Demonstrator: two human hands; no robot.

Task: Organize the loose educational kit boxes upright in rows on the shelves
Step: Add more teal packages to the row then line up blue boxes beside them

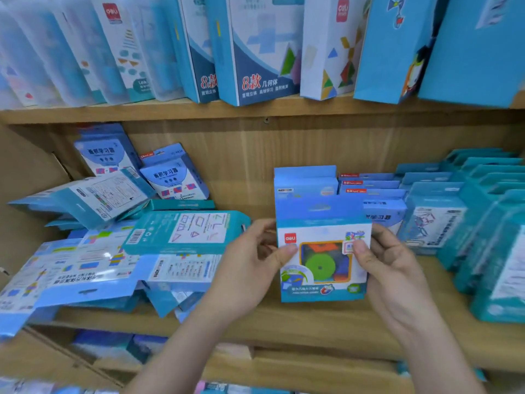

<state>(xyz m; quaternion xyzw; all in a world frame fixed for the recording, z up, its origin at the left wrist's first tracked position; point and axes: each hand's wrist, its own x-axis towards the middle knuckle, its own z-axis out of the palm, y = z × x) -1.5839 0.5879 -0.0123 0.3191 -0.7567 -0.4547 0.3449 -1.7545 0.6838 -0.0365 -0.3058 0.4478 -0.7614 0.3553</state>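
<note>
Both hands grasp one box (322,251) upright at the middle shelf (284,319), left hand (250,268) and right hand (389,268) on its sides. Placing step: likely seat it at the near end of the row (369,200). Loose pile (113,251) waits left.

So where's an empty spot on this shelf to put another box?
Bare wood shows along the front of the middle shelf, below the green-disc box, and between that box and the toppled pile, where the left hand is. The pile and the teal rows are crowded.
</note>
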